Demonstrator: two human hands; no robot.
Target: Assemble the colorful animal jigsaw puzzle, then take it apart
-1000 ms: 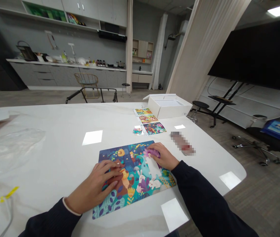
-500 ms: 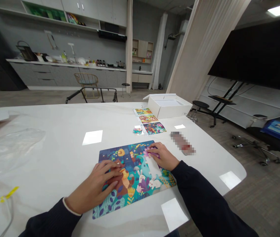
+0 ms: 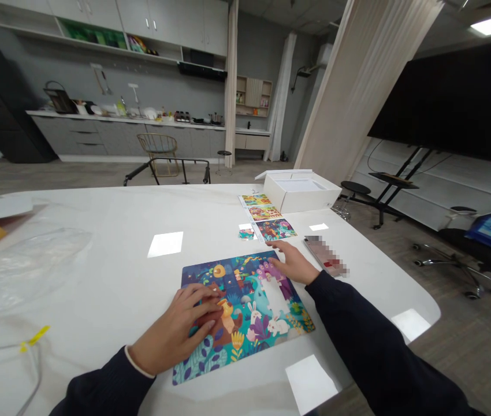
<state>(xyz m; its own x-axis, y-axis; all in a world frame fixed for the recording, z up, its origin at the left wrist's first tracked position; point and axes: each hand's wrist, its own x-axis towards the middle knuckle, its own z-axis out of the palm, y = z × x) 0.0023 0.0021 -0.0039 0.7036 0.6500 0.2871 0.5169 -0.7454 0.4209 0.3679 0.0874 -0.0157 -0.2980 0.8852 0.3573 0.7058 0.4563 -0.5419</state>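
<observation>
Remote log, head view; all places taken from the puzzle. Nearest me, my left hand [image 3: 182,326] lies palm down over the left part of the puzzle [image 3: 239,303], its fingers loosely spread and bearing on the bear picture, pinching nothing I can see. The puzzle lies flat on the desk [image 3: 119,225], between both hands. A pale patch [image 3: 275,297] shows right of its middle; bare gap or print, I cannot tell.

My right hand [image 3: 295,266] is over the puzzle's far right corner, thumb and index finger parted, nothing visible between them. Whether the fingertips touch the surface is unclear.

Notes on technique, judging the work to be piecing: the left hand serves best as an even weight, without sideways push, so the joints stay seated. A piece should be gripped by its edges, turned to match the print, then pressed straight down with a flat fingertip.

Just beyond the puzzle's far edge: a small teal loose piece [image 3: 246,234], possibly several, beside the picture sheet [image 3: 276,229], useful for checking orientation. Farthest from the puzzle on the desk, the open white box [image 3: 301,199].
</observation>
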